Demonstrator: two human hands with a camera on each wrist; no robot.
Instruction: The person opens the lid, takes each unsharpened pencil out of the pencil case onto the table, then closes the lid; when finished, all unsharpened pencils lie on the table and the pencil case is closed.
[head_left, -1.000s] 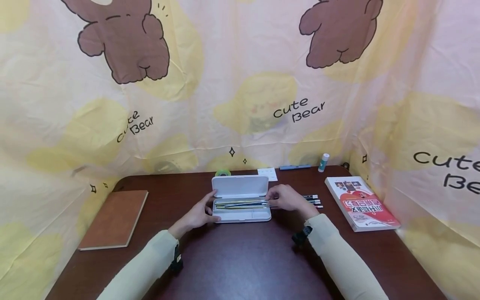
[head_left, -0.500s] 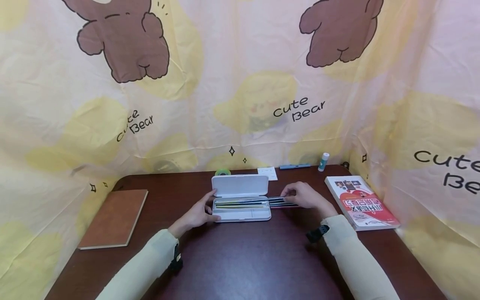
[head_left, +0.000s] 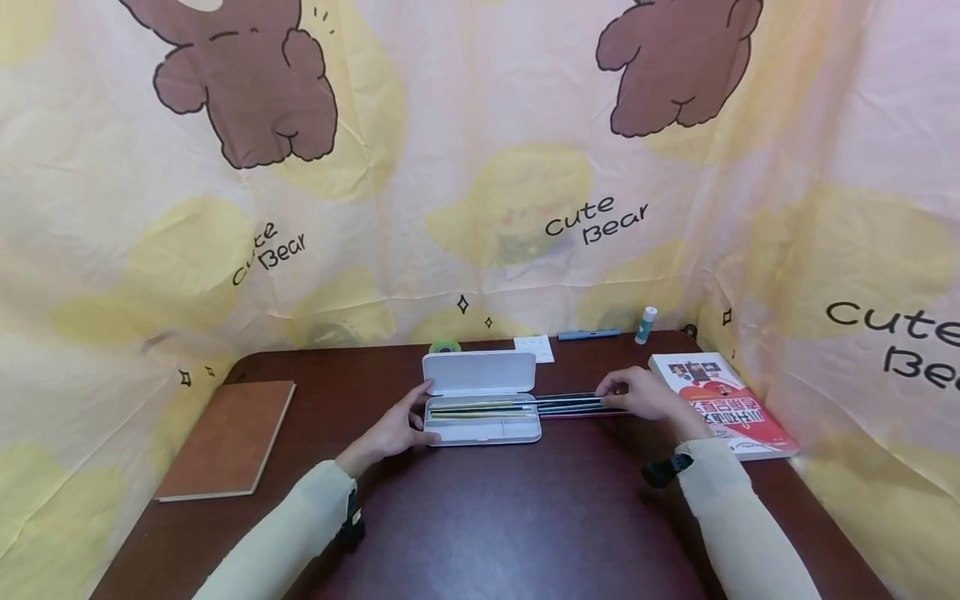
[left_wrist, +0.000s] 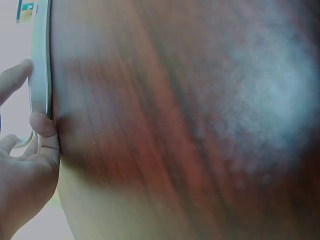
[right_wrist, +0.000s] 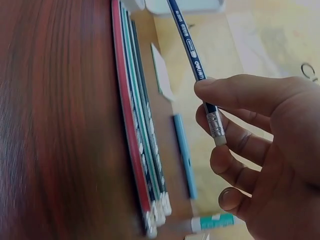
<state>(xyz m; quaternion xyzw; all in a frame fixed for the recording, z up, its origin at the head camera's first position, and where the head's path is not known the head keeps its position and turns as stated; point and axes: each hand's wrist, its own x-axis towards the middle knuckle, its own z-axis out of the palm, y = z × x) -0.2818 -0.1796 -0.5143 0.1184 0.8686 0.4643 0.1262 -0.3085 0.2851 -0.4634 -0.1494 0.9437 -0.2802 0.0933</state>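
Observation:
A white pencil case (head_left: 517,432) lies with its lid (head_left: 480,372) raised. Several pencils (head_left: 472,414) rest in its back compartment. My left hand (head_left: 393,427) grips the case's left end, thumb at the front corner and fingers behind; in the left wrist view its thumb (left_wrist: 44,124) presses the rim. To the right of the case, my right hand (head_left: 637,393) pinches a dark blue pencil (right_wrist: 189,45) near its eraser end, between thumb and fingers. Beneath that hand, several striped and red pencils (right_wrist: 130,125) lie side by side on the table, reaching toward the case.
A brown notebook (head_left: 228,437) lies at the left, a red and white book (head_left: 731,408) at the right, close to the right forearm. Along the back are green tape (head_left: 445,346), a white card (head_left: 534,348), a blue pen (head_left: 588,335) and a glue stick (head_left: 646,325).
My right hand has moved right, from the case's right end to the eraser ends of the pencils beside it. The left hand has stayed on the case.

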